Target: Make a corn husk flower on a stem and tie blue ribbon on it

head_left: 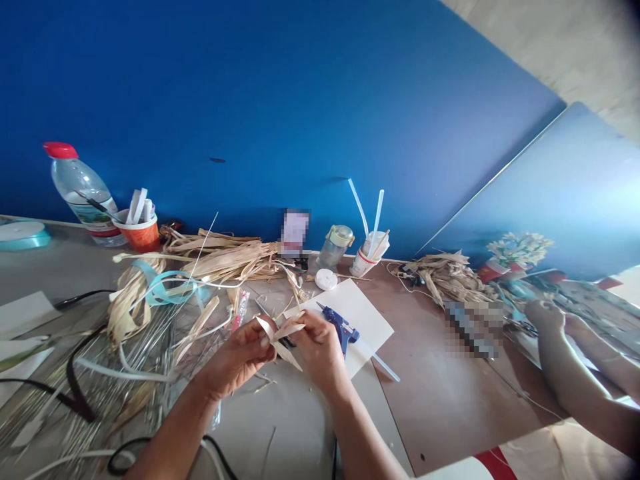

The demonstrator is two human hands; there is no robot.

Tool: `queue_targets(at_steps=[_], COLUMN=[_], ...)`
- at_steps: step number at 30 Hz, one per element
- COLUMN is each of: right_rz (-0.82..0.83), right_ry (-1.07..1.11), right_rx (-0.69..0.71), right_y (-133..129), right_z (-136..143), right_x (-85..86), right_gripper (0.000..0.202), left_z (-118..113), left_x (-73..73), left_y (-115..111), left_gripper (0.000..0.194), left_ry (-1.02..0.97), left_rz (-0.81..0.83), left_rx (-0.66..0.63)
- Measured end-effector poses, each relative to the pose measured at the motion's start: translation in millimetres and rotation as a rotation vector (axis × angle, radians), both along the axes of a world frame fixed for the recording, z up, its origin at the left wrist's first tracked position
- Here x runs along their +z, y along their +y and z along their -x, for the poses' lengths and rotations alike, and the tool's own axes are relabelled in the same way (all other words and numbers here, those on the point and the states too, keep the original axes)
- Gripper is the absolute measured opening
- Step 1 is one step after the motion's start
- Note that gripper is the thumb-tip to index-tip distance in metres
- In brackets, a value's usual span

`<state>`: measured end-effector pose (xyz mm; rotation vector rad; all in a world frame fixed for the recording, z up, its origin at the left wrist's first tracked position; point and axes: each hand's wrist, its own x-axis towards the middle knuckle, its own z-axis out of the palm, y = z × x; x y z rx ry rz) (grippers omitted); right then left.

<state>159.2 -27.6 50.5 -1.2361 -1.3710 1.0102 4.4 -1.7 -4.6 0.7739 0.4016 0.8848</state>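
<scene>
My left hand [235, 360] and my right hand [320, 347] meet over the front of the table, fingers pinched. Between them are pale pieces of dried corn husk [287, 356], shaped like pointed petals and spreading from one spot; each hand grips part of them. Where the pieces join is partly hidden by my fingers. Just beyond my right hand, a blue hot glue gun [342, 328] with a clear glue stick in its back lies on white paper [373, 320]. To the left of my left hand are loose husk strips [200, 330] and a small clear plastic bag.
Thin wires [155, 360], teal ribbon [167, 288] and cords clutter the left side. Husk bundles [235, 257], a bottle [83, 190], paper cups [137, 233] and a lidded jar [336, 247] stand along the blue partition. Another person's hands [547, 320] work at far right.
</scene>
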Motion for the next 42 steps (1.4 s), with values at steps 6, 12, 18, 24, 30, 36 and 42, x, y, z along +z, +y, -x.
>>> queue_targets(at_steps=[6, 12, 18, 24, 30, 36, 42], right_rz=[-0.05, -0.057, -0.042, 0.017, 0.09, 0.117, 0.155], right_ry=[-0.153, -0.127, -0.082, -0.075, -0.02, 0.094, 0.266], right_rx=[-0.035, -0.006, 0.007, -0.002, -0.001, 0.044, 0.129], right_y=[-2.2, -2.3, -2.9, -3.5, -2.6, -3.1, -2.8], right_z=[1.1, -1.0, -0.1, 1.0, 0.1, 2.5, 3.0], right_x=[4.5, 2.0, 8.1, 12.3, 8.5, 11.0, 8.5], right_gripper=[0.019, 0.018, 0.018, 0.018, 0.022, 0.026, 0.039], left_z=[-0.7, -2.2, -1.3, 0.0, -3.0, -2.3, -1.1], left_x=[3.3, 4.6, -1.6, -3.1, 0.9, -0.2, -2.3], left_y=[-0.7, -2.5, -2.2, -0.7, 0.1, -0.1, -0.3], left_gripper=[0.018, 0.02, 0.017, 0.013, 0.018, 0.018, 0.011], left_ry=[0.036, 0.051, 0.001, 0.042, 0.025, 0.01, -0.024], left_rz=[0.005, 0.029, 0.066, 0.048, 0.031, 0.025, 0.024], left_rx=[-0.003, -0.009, 0.009, 0.027, 0.046, 0.042, 0.045])
